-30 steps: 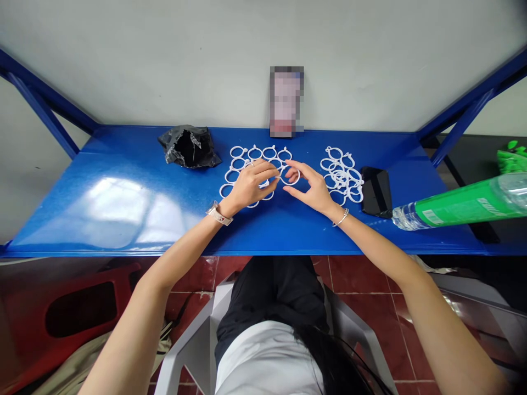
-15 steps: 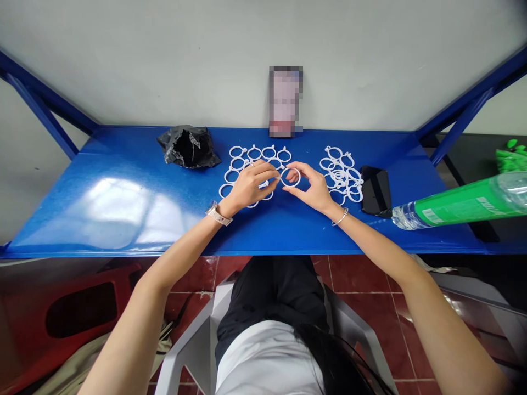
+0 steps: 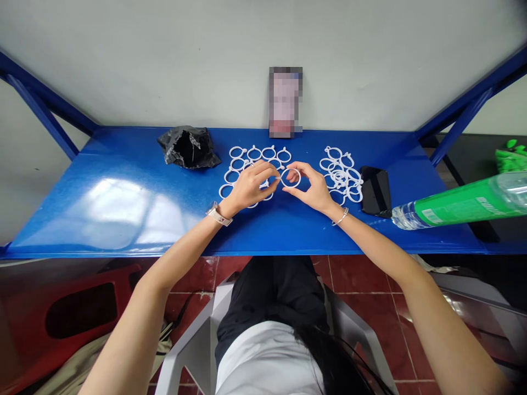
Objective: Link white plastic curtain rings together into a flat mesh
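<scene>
A white curtain ring is raised over the blue tabletop between my two hands. My right hand pinches it with thumb and fingers at its right and lower side. At the ring's left side, where a small eyelet would be, the fingertips of my left hand close together; they hide that spot. Beneath and behind my left hand, similar white rings lie spread in rows, partly covered by it. Just right of my right hand is a loose heap of more white rings, overlapping one another.
A torn black plastic bag lies open at the back left. A phone with a blurred screen leans on the wall. To the right are a dark phone and a green-labelled bottle on its side. Blue frame bars flank the table.
Almost nothing differs. Both hands keep the same hold on the ring, and the view has shifted only very slightly.
</scene>
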`<state>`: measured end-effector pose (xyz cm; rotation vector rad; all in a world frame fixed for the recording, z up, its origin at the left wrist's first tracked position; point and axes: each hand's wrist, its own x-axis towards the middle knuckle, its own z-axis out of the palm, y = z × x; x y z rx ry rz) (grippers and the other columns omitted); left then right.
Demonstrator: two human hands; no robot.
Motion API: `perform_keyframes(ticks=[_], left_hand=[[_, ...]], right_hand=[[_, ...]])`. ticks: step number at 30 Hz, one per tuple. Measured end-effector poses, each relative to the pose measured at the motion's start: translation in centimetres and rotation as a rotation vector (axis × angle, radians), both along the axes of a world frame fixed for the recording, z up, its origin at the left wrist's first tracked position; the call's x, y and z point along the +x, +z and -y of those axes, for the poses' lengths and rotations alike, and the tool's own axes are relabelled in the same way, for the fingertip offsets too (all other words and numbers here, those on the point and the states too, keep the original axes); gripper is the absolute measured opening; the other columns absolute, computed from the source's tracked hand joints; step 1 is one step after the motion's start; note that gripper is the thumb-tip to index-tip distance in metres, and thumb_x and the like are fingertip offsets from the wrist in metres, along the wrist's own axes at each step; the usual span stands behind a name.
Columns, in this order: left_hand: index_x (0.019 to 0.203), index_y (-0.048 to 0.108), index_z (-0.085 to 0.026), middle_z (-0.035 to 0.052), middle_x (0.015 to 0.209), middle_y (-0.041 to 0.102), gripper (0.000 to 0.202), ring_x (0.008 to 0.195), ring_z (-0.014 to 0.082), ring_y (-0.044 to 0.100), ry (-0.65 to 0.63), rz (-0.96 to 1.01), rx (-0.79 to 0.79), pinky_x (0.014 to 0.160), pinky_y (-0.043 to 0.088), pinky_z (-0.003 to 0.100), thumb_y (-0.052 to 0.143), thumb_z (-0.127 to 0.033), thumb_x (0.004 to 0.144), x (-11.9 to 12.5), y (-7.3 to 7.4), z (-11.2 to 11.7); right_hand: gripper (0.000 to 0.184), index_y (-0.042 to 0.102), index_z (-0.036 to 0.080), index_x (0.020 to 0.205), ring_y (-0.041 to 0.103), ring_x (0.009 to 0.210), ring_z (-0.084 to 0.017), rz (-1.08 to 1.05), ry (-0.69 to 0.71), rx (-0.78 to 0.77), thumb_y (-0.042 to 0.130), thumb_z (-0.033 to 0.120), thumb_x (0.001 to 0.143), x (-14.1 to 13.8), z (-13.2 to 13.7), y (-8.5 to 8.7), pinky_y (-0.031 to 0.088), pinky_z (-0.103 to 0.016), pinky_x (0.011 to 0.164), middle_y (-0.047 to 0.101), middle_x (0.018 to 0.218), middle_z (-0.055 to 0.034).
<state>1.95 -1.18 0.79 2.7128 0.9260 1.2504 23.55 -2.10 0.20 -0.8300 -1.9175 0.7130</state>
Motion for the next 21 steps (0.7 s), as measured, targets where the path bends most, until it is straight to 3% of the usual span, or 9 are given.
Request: perform_keyframes(ticks=[9,15,21], left_hand=[[0.089,0.061,-0.019,0.0053,0.087,0.070,0.010,0.079,0.0173,0.061,-0.014,-0.022,-0.025,0.072,0.050,0.031,0.055,-0.023,0.096,0.1,-0.1,0.1],[0.079,0.060,-0.018,0.0042,0.079,0.065,0.013,0.076,0.0187,0.057,0.144,-0.182,-0.210,0.069,0.044,0.031,0.056,-0.021,0.091,0.6,-0.1,0.5],[0.078,0.062,-0.017,0.0066,0.083,0.064,0.010,0.079,0.0203,0.057,0.252,-0.237,-0.390,0.073,0.045,0.034,0.059,-0.018,0.088,1.3,-0.3,1.0]], right_hand=[[0.044,0.057,0.028,0.133,0.066,0.095,-0.023,0.122,-0.009,0.069,0.068,0.030,0.090,0.1,-0.2,-0.1,0.058,-0.044,0.088,0.070,0.108,-0.0059],[0.047,0.053,0.027,0.139,0.062,0.113,-0.027,0.285,-0.017,0.070,0.060,0.030,0.093,0.3,-0.6,-0.6,0.055,-0.049,0.097,0.065,0.130,-0.0102],[0.030,0.063,0.022,0.124,0.061,0.114,-0.029,0.409,-0.133,0.131,0.054,0.029,0.096,0.6,-1.1,-0.7,0.050,-0.051,0.102,0.068,0.122,-0.0107]])
